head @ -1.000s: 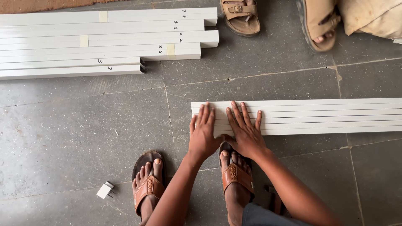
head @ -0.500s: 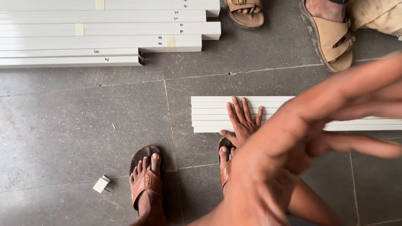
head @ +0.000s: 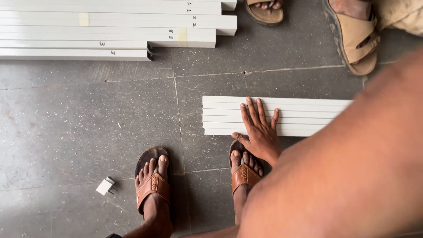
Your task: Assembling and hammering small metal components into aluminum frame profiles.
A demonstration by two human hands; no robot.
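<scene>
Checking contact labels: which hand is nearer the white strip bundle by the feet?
Right. The right hand lies flat on the white strip bundle, fingers spread. The left hand itself is not visible; only a blurred forearm close to the camera.

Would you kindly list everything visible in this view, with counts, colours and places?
Short strips: about five, white, side by side on floor, centre right.
Long bars: about five, white, stacked top left.
Small block: one, white, lower left.
Floor: grey stone tiles.
Another person's sandalled feet: two, tan, top right.
Own sandalled feet: two, brown sandals, bottom centre.
Right hand: flat on the short strips.
Left arm: blurred, close; hand not visible.
</scene>
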